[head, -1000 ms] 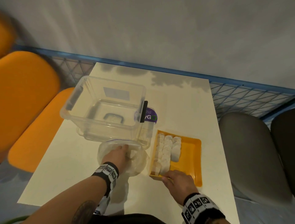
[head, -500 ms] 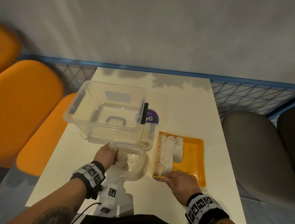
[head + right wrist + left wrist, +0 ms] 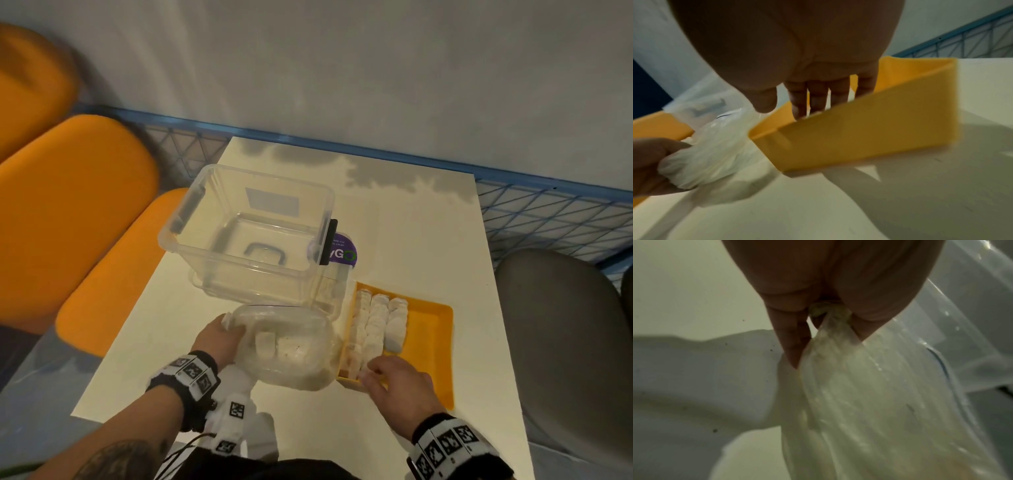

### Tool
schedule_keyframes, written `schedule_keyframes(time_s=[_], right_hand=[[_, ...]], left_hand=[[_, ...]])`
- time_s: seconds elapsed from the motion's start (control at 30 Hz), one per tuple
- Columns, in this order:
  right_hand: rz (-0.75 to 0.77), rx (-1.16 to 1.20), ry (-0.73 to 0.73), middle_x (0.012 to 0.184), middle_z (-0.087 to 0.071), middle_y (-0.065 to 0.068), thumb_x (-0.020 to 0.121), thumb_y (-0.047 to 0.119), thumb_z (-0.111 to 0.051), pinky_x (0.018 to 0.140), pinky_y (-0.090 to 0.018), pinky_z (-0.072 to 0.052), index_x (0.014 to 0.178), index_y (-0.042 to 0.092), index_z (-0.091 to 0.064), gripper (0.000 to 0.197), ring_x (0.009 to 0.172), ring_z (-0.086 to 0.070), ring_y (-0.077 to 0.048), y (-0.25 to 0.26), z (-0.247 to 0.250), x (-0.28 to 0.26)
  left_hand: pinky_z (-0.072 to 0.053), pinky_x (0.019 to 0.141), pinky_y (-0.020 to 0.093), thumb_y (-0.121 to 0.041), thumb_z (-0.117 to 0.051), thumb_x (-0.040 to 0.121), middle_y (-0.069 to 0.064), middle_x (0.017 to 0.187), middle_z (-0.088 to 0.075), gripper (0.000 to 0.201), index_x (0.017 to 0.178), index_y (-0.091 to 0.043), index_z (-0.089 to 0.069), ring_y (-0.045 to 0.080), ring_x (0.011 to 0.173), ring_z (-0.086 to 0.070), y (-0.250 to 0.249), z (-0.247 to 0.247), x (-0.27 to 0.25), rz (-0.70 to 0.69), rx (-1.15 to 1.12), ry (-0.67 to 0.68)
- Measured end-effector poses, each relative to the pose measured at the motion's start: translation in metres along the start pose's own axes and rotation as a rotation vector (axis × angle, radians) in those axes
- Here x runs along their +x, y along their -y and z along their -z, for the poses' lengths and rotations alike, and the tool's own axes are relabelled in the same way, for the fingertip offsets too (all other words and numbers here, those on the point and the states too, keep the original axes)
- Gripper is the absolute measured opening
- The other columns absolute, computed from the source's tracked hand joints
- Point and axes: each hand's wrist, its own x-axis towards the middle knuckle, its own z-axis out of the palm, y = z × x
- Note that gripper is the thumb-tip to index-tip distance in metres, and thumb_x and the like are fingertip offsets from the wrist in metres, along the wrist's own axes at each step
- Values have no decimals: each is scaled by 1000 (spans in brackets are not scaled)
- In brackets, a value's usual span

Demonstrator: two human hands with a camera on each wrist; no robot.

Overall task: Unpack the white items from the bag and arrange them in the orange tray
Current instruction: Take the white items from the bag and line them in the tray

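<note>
A clear plastic bag (image 3: 291, 370) lies on the white table (image 3: 411, 222) with a few white items (image 3: 291, 349) inside. My left hand (image 3: 229, 330) grips the bag's bunched left edge; in the left wrist view the fingers (image 3: 789, 337) pinch the gathered plastic of the bag (image 3: 859, 402). To the right sits the orange tray (image 3: 428, 342) with three rows of white items (image 3: 376, 322) along its left side. My right hand (image 3: 370, 371) is at the tray's near left corner. Its fingers (image 3: 818, 99) reach fairly straight over the tray's near wall (image 3: 869, 129), thumb outside.
A large clear bin (image 3: 253, 233) stands just behind the bag, with a purple sticker (image 3: 344, 255) beside it. Orange chairs (image 3: 68, 219) are at the left, a grey chair (image 3: 565, 342) at the right, and a blue wire fence (image 3: 548, 212) behind the table.
My left hand came out of the bag's mouth and took hold of its left edge. The bag now sits closer to the tray. The right hand stayed at the tray's near corner.
</note>
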Motion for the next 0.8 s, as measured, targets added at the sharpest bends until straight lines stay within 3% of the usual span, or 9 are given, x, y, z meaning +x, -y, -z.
schedule_keyframes(time_s=[0.13,0.2,0.27,0.33,0.43,0.57,0.67,0.73,0.8], right_hand=[[118,317,-60,124,-48,15,82,71,-53,95,-30,-47,139,34,-41,70,109,-53,-7,50,25,0],[112,458,-5,131,-42,17,62,85,-57,99,-32,-47,147,39,-23,103,116,-51,-7,80,34,4],[83,516,25,131,-46,15,54,83,-67,102,-34,-46,147,37,-22,113,119,-51,-9,101,35,14],[65,439,47,119,-58,10,66,65,-73,94,-31,-49,135,33,-38,85,111,-59,-14,112,31,28],[16,302,41,110,-67,-2,86,37,-61,83,-31,-50,122,24,-47,41,100,-63,-24,114,22,45],[-33,307,72,105,-66,-5,89,29,-55,75,-30,-48,125,20,-46,38,90,-62,-25,108,13,56],[-28,326,77,99,-63,-2,87,27,-55,74,-31,-50,123,23,-45,37,86,-61,-24,109,11,57],[-10,331,89,99,-64,-2,85,26,-55,77,-33,-52,119,24,-45,36,89,-62,-25,112,11,55],[26,320,113,99,-62,-2,84,24,-55,78,-33,-51,117,25,-44,35,90,-62,-26,116,13,52]], left_hand=[[-54,91,51,-34,-58,79,8,96,-73,24,96,-22,-69,31,94,-68,1,12,-19,-18,-304,-52],[-55,89,47,-30,-60,84,4,96,-73,16,97,-26,-69,26,92,-68,-4,16,-30,-80,-353,-72],[-55,85,44,-27,-61,90,1,94,-73,9,96,-27,-67,23,90,-68,-3,16,-32,-145,-331,-122],[-54,80,40,-28,-63,90,2,89,-69,5,93,-24,-62,22,85,-66,-1,16,-32,-181,-265,-158],[-46,69,33,-30,-73,84,-3,90,-59,27,100,-23,-52,18,81,-59,5,17,-35,-194,-198,-201],[-44,61,30,-21,-74,83,-4,84,-57,28,90,-29,-49,17,69,-53,12,18,-41,-305,-168,-280],[-44,62,24,-20,-72,85,-9,73,-63,19,78,-32,-58,8,65,-57,8,8,-41,-412,-71,-88],[-45,74,22,-30,-68,89,-11,91,-69,11,94,-39,-65,9,84,-64,-2,-4,-38,-426,110,21],[-47,85,26,-35,-59,95,3,113,-69,29,122,-24,-62,23,104,-65,-13,-20,-26,-344,320,27]])
